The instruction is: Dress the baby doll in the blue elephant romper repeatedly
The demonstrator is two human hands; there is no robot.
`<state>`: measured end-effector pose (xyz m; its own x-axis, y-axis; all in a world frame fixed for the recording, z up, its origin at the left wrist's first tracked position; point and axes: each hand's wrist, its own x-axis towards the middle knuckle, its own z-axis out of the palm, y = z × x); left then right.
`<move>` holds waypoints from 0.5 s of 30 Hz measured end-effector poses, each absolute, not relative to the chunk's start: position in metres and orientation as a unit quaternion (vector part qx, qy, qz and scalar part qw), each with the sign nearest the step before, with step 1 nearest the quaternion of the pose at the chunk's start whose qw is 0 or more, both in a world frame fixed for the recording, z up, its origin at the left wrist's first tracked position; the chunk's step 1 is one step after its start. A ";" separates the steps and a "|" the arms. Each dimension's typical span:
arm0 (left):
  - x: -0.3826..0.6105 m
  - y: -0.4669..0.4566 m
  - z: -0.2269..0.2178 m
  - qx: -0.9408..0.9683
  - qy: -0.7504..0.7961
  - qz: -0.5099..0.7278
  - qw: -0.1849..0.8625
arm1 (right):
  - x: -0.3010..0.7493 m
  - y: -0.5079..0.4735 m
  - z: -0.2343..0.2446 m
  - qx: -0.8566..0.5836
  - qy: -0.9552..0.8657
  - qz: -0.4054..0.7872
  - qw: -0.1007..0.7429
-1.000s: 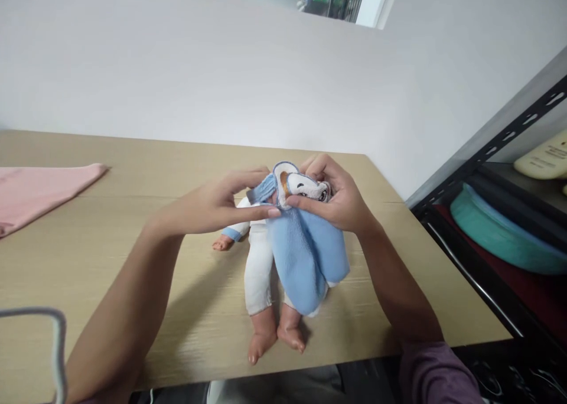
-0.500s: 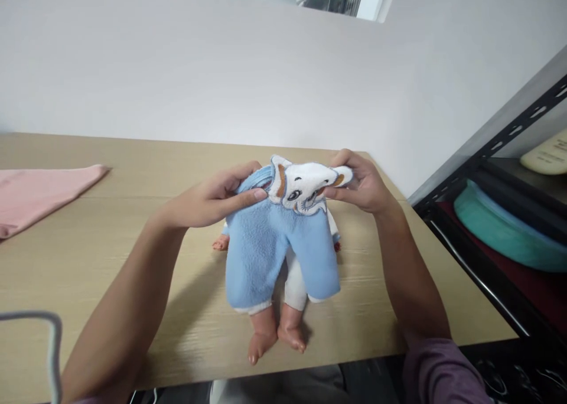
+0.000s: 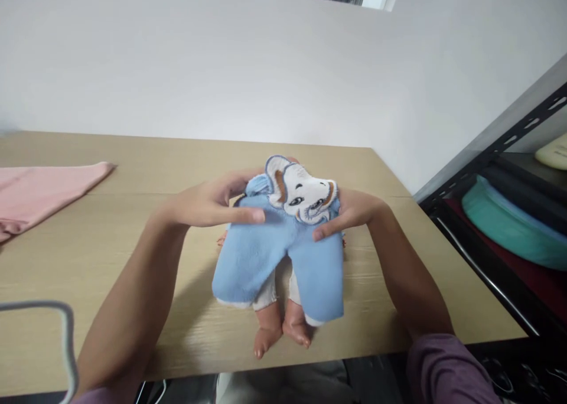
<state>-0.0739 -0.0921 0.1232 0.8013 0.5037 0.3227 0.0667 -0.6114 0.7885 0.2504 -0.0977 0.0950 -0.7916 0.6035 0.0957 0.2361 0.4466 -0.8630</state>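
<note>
A baby doll [image 3: 277, 324] lies on the wooden table [image 3: 110, 262], its bare feet toward me and white leggings showing. Spread over its body is a pair of small blue fleece trousers [image 3: 283, 262] with a white elephant patch [image 3: 303, 192] at the top. My left hand [image 3: 212, 206] grips the trousers' upper left edge, thumb on top of the fleece. My right hand [image 3: 354, 212] grips the upper right edge beside the patch. Most of the doll's torso and head is hidden behind the trousers.
A folded pink cloth [image 3: 39, 188] lies at the table's far left. A pale wire hanger [image 3: 62, 345] pokes in at the lower left. A black metal shelf [image 3: 509, 173] at the right holds a teal round thing [image 3: 509, 233]. A white wall stands behind the table.
The bunched blue trousers have been pulled open and spread flat over the doll. My hands moved apart to the waist's two sides, and the elephant patch now faces me.
</note>
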 end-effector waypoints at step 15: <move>-0.076 -0.075 0.108 0.842 0.159 0.170 0.486 | 0.216 -0.112 0.097 -0.240 -0.860 0.400 0.207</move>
<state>-0.0763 -0.0748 0.1079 0.8916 0.4331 0.1322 0.1021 -0.4767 0.8731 0.2160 -0.1123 0.0967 -0.7989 0.5783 0.1651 0.2464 0.5652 -0.7873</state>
